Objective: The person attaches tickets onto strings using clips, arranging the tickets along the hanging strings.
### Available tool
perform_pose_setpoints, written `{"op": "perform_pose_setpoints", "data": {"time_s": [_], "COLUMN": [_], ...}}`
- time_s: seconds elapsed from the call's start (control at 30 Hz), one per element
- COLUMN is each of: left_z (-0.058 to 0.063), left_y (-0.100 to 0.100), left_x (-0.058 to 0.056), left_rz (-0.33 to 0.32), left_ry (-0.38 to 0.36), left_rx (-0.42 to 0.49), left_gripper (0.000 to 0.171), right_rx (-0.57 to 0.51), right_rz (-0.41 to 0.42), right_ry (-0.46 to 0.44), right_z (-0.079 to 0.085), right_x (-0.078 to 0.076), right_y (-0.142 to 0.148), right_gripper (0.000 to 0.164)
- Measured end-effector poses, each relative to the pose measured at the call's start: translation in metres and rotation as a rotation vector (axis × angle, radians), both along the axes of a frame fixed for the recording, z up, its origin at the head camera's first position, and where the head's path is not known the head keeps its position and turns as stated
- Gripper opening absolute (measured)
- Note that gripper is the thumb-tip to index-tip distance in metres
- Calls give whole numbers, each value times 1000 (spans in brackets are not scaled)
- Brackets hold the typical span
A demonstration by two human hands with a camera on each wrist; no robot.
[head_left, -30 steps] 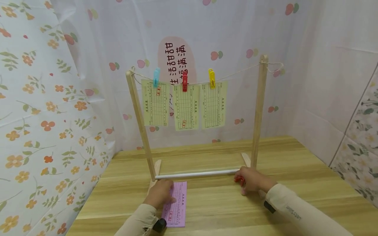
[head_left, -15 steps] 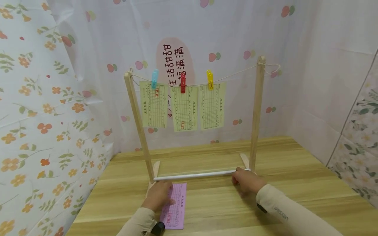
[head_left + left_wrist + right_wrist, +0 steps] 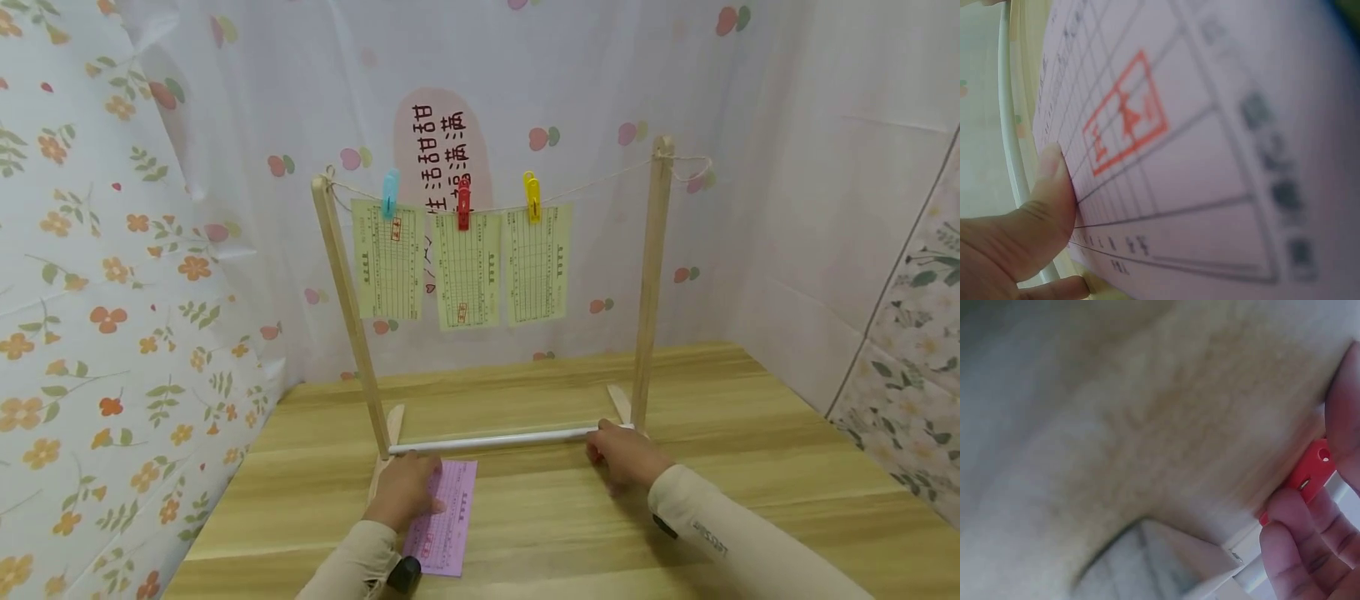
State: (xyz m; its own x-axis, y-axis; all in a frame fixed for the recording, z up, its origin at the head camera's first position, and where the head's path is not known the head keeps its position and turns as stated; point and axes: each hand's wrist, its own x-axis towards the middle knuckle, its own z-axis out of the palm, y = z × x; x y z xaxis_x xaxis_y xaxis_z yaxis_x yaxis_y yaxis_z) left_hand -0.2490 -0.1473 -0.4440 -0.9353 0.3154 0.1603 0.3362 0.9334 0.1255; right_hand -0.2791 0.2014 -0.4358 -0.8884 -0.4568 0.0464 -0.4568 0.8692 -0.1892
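Note:
In the head view my left hand (image 3: 405, 490) lies over the left side of a purple receipt slip (image 3: 453, 517) with red-stamped print. Its thumb is on the slip's face and its fingertips are near the top edge; in the left wrist view the thumb (image 3: 1047, 206) overlaps the slip's edge. What lies under the palm is hidden. My right hand (image 3: 626, 457) is low by the right end of a white rod (image 3: 495, 441). A red clothespin (image 3: 1312, 465) shows between its thumb and curled fingers in the right wrist view; the head view hides it.
Three yellow slips (image 3: 388, 267) hang from a string (image 3: 600, 179) between two wooden posts (image 3: 651, 292). Blue (image 3: 390, 193), red (image 3: 463, 204) and yellow (image 3: 532, 197) clothespins hold them. Patterned cloth (image 3: 195, 208) surrounds the wooden table (image 3: 547, 533).
My right hand has shifted a little left along the rod, and the red clothespin has gone out of sight in the head view. The purple slip has turned slightly under my left hand.

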Motion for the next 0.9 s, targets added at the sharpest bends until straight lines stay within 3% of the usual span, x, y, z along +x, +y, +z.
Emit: {"op": "perform_pose_setpoints", "data": {"time_s": [0.23,0.9], "left_z": [3,3], "left_y": [1,2], "left_x": [0,-3], "left_rz": [14,9], "left_ry": [-21,24], "left_rx": [-10,-37], "left_gripper": [51,54], "right_rx": [14,18], "right_rz": [12,2], "right_ry": [-21,19], "right_z": [-3,1], "right_x": [-1,-3], "right_y": [1,-1], "right_gripper": [49,49]}}
